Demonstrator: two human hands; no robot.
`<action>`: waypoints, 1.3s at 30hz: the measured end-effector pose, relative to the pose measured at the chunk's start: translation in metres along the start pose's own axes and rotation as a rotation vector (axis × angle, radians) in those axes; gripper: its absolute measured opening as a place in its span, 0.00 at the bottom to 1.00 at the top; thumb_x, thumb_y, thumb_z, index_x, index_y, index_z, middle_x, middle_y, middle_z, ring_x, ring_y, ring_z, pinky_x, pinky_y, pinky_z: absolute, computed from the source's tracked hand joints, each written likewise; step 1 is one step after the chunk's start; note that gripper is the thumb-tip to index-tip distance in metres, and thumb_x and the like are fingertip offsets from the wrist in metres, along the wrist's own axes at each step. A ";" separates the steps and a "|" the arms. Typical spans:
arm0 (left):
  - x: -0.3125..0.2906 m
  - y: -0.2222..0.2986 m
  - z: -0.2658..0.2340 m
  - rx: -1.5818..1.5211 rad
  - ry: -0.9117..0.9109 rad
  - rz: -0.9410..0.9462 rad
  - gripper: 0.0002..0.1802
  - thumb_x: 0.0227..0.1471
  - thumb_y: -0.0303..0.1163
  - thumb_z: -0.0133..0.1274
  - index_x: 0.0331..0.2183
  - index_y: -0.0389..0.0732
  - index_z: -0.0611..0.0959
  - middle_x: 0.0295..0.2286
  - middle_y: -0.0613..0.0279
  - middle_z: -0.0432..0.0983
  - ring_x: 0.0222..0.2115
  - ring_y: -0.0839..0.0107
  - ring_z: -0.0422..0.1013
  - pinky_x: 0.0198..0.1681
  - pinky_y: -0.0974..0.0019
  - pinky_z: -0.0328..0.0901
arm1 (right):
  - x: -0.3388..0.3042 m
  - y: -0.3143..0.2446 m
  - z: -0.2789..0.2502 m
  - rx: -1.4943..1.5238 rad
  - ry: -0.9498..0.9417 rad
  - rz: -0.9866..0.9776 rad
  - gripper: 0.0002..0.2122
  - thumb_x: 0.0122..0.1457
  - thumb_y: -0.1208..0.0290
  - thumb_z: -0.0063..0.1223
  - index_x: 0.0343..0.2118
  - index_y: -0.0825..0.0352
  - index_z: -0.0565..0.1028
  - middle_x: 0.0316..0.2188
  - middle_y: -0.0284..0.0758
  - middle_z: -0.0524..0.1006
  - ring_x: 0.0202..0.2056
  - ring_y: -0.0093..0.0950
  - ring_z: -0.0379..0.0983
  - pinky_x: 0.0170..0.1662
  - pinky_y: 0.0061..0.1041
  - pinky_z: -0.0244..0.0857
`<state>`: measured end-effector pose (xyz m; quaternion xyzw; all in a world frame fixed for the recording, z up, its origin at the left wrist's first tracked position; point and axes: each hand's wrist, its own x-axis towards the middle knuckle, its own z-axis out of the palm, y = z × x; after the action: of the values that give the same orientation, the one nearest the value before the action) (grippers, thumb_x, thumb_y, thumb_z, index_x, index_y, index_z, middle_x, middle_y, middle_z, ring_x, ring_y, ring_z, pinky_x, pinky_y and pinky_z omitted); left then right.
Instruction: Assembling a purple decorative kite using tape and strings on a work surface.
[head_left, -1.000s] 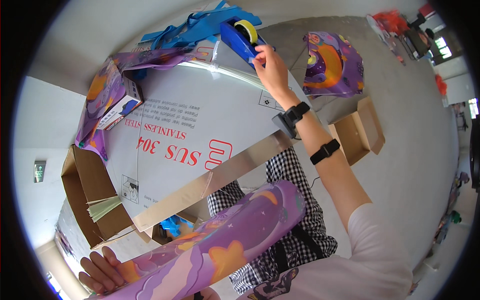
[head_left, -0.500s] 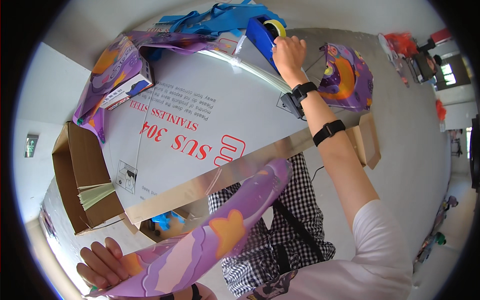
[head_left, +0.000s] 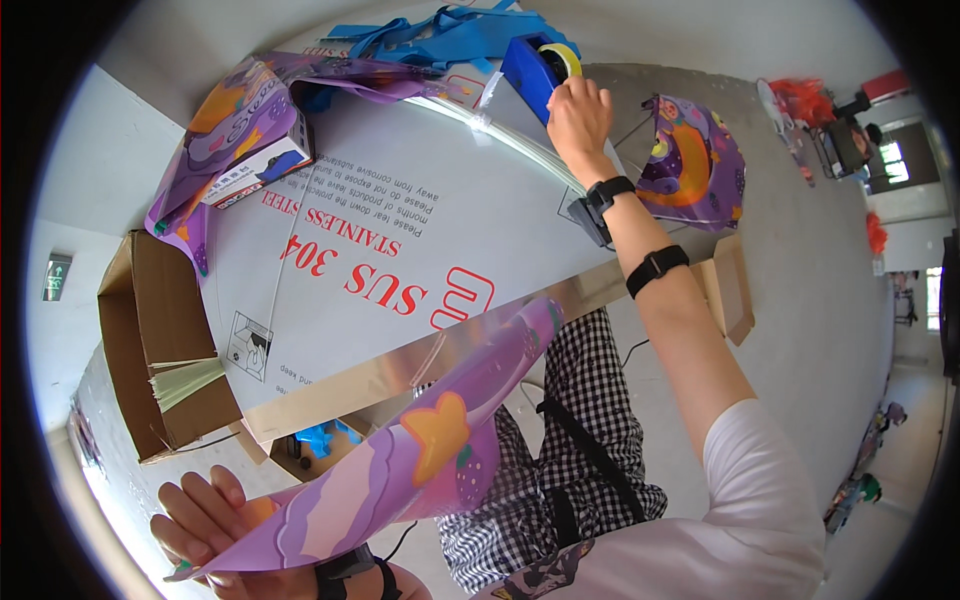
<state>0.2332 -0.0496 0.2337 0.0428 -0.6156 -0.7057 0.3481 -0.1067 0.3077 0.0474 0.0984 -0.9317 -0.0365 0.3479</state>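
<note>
My left hand (head_left: 205,520), at the lower left, is closed on one end of a purple printed plastic sheet (head_left: 345,505). The sheet curves up to the right over my lap, its far end loose near the table edge. My right hand (head_left: 580,120) reaches to the far side of the table, fingers curled against the blue tape dispenser (head_left: 530,75). A yellow tape roll (head_left: 562,60) sits in the dispenser, just above the fingers. Whatever the right fingertips pinch is hidden behind the hand.
Pale thin strips (head_left: 490,125) lie bundled across the table (head_left: 330,230). Another purple sheet (head_left: 235,110) drapes over a small box (head_left: 265,170). Blue straps (head_left: 440,35) lie at the back, a curled printed sheet (head_left: 690,165) at right. A cardboard box (head_left: 165,350) stands left.
The purple sheet in my left hand has opened out, its lower edge showing more print, and its loose end has shifted left. My right hand stays at the dispenser.
</note>
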 end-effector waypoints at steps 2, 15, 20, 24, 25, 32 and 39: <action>-0.001 0.001 0.002 0.012 0.018 0.005 0.21 0.48 0.40 0.58 0.27 0.43 0.62 0.26 0.66 0.47 0.28 0.71 0.47 0.36 0.64 0.50 | -0.011 -0.002 -0.006 0.150 0.006 -0.015 0.05 0.45 0.78 0.60 0.22 0.60 0.75 0.29 0.29 0.72 0.38 0.31 0.69 0.41 0.31 0.56; -0.008 -0.003 -0.030 -0.016 0.112 -0.034 0.24 0.57 0.41 0.49 0.50 0.36 0.71 0.49 0.48 0.67 0.51 0.54 0.66 0.58 0.50 0.58 | -0.099 0.079 -0.027 0.730 0.004 0.621 0.09 0.52 0.80 0.59 0.36 0.67 0.72 0.30 0.34 0.79 0.31 0.27 0.76 0.37 0.25 0.69; -0.001 0.001 -0.016 -0.397 -0.228 -0.132 0.31 0.60 0.43 0.44 0.60 0.38 0.62 0.59 0.45 0.59 0.59 0.49 0.58 0.64 0.44 0.49 | -0.086 0.089 0.005 0.967 -0.069 0.743 0.09 0.51 0.78 0.61 0.36 0.66 0.76 0.28 0.33 0.80 0.31 0.23 0.77 0.37 0.21 0.69; -0.001 0.006 0.011 0.055 -0.274 0.030 0.16 0.52 0.46 0.54 0.30 0.46 0.68 0.25 0.67 0.56 0.28 0.70 0.57 0.39 0.55 0.60 | -0.082 0.092 0.026 0.955 -0.065 0.777 0.05 0.51 0.76 0.61 0.30 0.67 0.77 0.27 0.32 0.80 0.31 0.23 0.77 0.38 0.21 0.69; -0.001 0.006 0.018 0.040 -0.273 0.034 0.16 0.52 0.45 0.54 0.30 0.45 0.68 0.25 0.67 0.56 0.27 0.70 0.56 0.38 0.56 0.59 | -0.081 0.092 0.029 0.930 -0.115 0.862 0.05 0.51 0.76 0.61 0.30 0.67 0.77 0.26 0.32 0.80 0.32 0.23 0.77 0.38 0.21 0.68; -0.002 0.007 0.037 0.023 -0.242 0.047 0.15 0.53 0.43 0.54 0.30 0.44 0.70 0.25 0.66 0.57 0.27 0.69 0.57 0.38 0.58 0.60 | -0.083 0.095 0.032 1.075 -0.149 0.947 0.05 0.52 0.73 0.60 0.30 0.67 0.77 0.32 0.35 0.79 0.37 0.28 0.75 0.42 0.25 0.67; -0.006 0.004 0.013 0.038 -0.288 0.009 0.16 0.53 0.44 0.55 0.35 0.43 0.72 0.27 0.65 0.60 0.31 0.69 0.59 0.43 0.49 0.61 | -0.084 0.102 0.029 1.194 -0.279 0.791 0.07 0.53 0.72 0.60 0.34 0.67 0.76 0.36 0.36 0.77 0.43 0.26 0.73 0.47 0.25 0.64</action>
<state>0.2330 -0.0352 0.2377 -0.0552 -0.6724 -0.6914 0.2584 -0.0794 0.4255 -0.0144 -0.0780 -0.7944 0.5939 0.1003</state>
